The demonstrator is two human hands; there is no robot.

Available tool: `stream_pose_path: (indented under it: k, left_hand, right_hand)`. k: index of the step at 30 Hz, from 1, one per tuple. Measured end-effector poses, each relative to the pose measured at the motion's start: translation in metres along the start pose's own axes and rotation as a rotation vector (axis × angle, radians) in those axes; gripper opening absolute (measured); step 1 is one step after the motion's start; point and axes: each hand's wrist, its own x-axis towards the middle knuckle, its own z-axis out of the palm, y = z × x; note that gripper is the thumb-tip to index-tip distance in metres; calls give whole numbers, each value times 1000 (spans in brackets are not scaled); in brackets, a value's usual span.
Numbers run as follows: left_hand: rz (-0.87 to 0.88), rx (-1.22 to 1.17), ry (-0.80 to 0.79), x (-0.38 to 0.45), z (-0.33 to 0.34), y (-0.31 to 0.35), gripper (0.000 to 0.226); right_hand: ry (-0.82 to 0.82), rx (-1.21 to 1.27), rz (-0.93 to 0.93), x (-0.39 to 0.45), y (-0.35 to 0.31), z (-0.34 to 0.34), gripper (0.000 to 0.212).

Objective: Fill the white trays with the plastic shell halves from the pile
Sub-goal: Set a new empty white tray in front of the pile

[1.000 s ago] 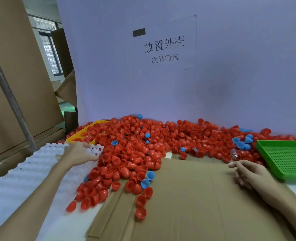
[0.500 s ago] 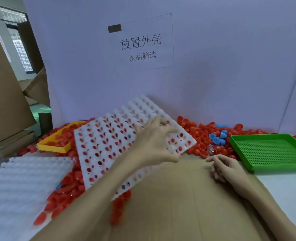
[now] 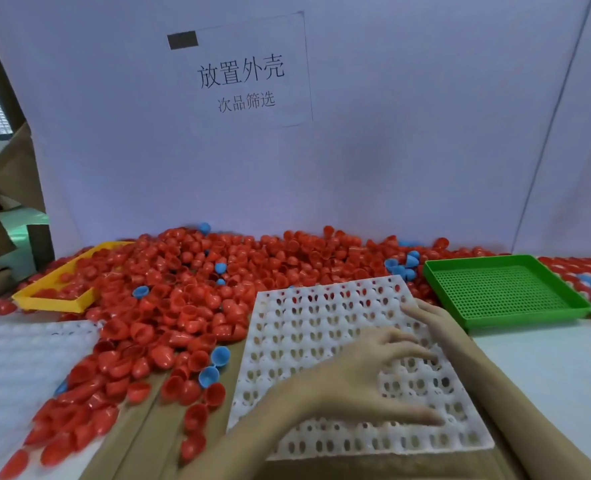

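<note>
The white tray (image 3: 325, 327) lies flat on the cardboard-covered surface (image 3: 169, 441), its far edge against the pile of red and blue shell halves (image 3: 197, 292). The left hand (image 3: 367, 379) presses on it with spread, straight fingers; the right hand (image 3: 429, 317) rests open-fingered at its right edge.

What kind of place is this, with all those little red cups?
Probably a factory sorting or packing bench. A huge pile of red shell halves lies against a partition bearing a printed sign, and a white tray with rows of holes waits to be filled.
</note>
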Motion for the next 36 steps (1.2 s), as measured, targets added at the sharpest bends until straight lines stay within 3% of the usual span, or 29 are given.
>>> stream_pose_path:
  k: [3,5,7,9,13,19,25,32,36]
  left_hand:
    - [-195,220,174,-4,-27,-40,68]
    - [-393,421,162,-15,-45,-73,80]
    - [-526,439,114,-26,-44,-94,89]
    - [-551,391,140,-31,-38,-106,94]
    - [-550,391,183,-30,-33,-112,98]
    - [-529,379,239,-32,-32,-110,93]
    - [-523,361,264,-34,-34,-110,84]
    - [-342,370,601,-47,-54,-99,69]
    - [-34,589,856,-52,-63,-83,47]
  right_hand:
    - [4,-5,26,-1,3,1,26]
    - [118,-120,-50,-1,6,3,34]
    - [195,-312,-155,-3,6,5,51]
    - [231,-374,-221,-7,3,7,52]
    - [228,-526,-237,-14,-7,4,43]
    - [95,-822,-79,-26,-15,-2,59]
    - [138,-729,-124,-27,-17,3,48]
    - [251,-638,-265,-23,-44,4,39]
    - [295,-647,-287,-4,-80,-1,34]
